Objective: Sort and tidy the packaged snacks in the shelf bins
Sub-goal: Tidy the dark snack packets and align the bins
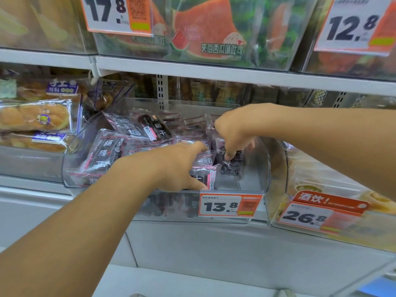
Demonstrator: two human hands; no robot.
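Observation:
A clear plastic bin [255, 189] on the middle shelf holds several dark purple snack packets with pink trim [154, 127]. My left hand [177, 168] reaches over the bin's front wall, and its thumb and fingers grip a stack of upright packets [206, 176]. My right hand [233, 131] comes in from the right with its fingers pointing down, and it pinches the top of one packet [232, 166] at the bin's right side. The bin floor to the right of that packet is bare.
A 13.8 price tag [230, 205] hangs on the bin's front. Bread packs [36, 118] fill the bin to the left, and a bin with a 26.8 tag [321, 215] stands to the right. Watermelon toast bags [205, 31] sit on the shelf above.

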